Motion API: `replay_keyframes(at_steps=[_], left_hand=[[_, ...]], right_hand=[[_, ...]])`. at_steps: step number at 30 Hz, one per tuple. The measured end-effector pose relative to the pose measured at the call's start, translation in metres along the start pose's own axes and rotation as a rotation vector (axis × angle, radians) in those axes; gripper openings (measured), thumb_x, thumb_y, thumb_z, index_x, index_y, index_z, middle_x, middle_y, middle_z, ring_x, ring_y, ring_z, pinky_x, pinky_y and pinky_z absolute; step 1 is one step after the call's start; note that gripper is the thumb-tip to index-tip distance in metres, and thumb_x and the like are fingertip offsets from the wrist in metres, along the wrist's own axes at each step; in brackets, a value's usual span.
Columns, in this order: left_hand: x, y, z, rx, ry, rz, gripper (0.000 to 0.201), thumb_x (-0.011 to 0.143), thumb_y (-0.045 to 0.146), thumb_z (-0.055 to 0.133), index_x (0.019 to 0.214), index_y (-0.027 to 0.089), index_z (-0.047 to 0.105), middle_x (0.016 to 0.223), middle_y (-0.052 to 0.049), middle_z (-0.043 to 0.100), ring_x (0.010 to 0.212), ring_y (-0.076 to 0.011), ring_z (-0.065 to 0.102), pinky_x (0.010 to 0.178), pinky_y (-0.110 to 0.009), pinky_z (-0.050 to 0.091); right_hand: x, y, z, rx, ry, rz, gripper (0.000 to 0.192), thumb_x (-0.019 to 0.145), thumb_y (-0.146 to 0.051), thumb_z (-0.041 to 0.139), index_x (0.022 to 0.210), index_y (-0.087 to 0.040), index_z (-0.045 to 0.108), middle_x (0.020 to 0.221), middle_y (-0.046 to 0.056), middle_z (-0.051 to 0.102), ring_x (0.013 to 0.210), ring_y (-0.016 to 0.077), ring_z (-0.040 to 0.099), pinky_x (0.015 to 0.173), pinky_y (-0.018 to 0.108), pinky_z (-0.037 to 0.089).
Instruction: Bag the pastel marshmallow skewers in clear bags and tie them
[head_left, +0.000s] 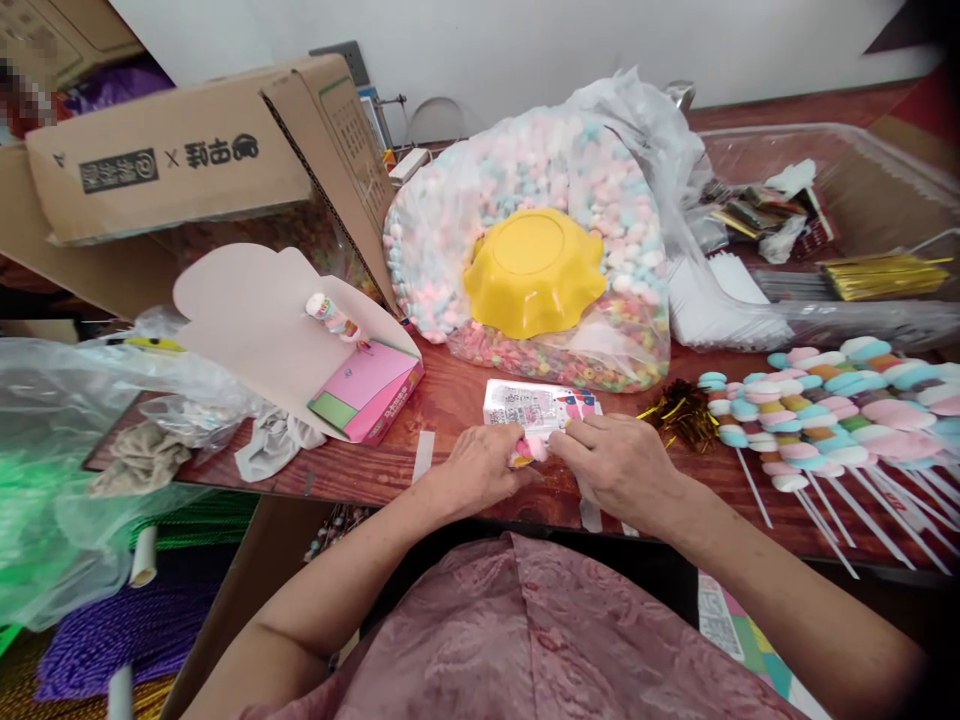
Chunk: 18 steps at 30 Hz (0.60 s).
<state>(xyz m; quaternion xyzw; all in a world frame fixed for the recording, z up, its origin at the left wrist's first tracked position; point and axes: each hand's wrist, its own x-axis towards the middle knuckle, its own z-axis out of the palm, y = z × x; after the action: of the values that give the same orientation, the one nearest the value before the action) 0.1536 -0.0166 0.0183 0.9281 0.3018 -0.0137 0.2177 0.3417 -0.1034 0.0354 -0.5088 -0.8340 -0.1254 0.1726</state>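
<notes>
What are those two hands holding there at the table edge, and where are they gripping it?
A small pink marshmallow piece, pinched between the fingertips of the left hand and the right hand, one at each end. How the fingers meet under it is hidden.

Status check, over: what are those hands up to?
Left hand and right hand together pinching pink marshmallow piece. Printed packet just behind. Finished marshmallow sticks lie right, apart.

Between the fingertips a pink marshmallow piece [527, 450] is showing; just beyond the fingers, a white printed packet [536, 406] is lying; farther beyond, a yellow bowl [533, 270] is covering pastel pink, blue and white marshmallows [480, 190].
</notes>
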Motion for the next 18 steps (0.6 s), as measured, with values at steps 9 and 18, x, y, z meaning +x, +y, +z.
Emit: replay_keyframes(at_steps=[9, 18], left_hand=[[-0.002, -0.016, 0.009, 0.267, 0.126, 0.043, 0.021, 0.090, 0.034, 0.052, 0.099, 0.016, 0.057, 0.091, -0.010, 0.066, 0.090, -0.0253, 0.065, 0.075, -0.034, 0.047], [0.002, -0.002, 0.009, 0.138, 0.074, -0.013, 0.024, 0.087, 0.039, 0.056, 0.097, 0.017, 0.060, 0.092, -0.008, 0.068, 0.090, -0.0247, 0.065, 0.075, -0.033, 0.047]], right_hand=[[0.008, 0.009, -0.022, 0.192, -0.523, 0.363, 0.028, 0.094, -0.025, 0.046, 0.075, -0.018, 0.065, 0.067, 0.003, 0.066, 0.060, 0.0142, 0.052, 0.056, 0.031, 0.015], [0.039, -0.020, -0.021, 0.107, -0.663, 0.358, 0.024, 0.088, -0.013, 0.045, 0.090, -0.017, 0.068, 0.085, 0.008, 0.074, 0.072, 0.0185, 0.063, 0.055, 0.031, 0.019]])
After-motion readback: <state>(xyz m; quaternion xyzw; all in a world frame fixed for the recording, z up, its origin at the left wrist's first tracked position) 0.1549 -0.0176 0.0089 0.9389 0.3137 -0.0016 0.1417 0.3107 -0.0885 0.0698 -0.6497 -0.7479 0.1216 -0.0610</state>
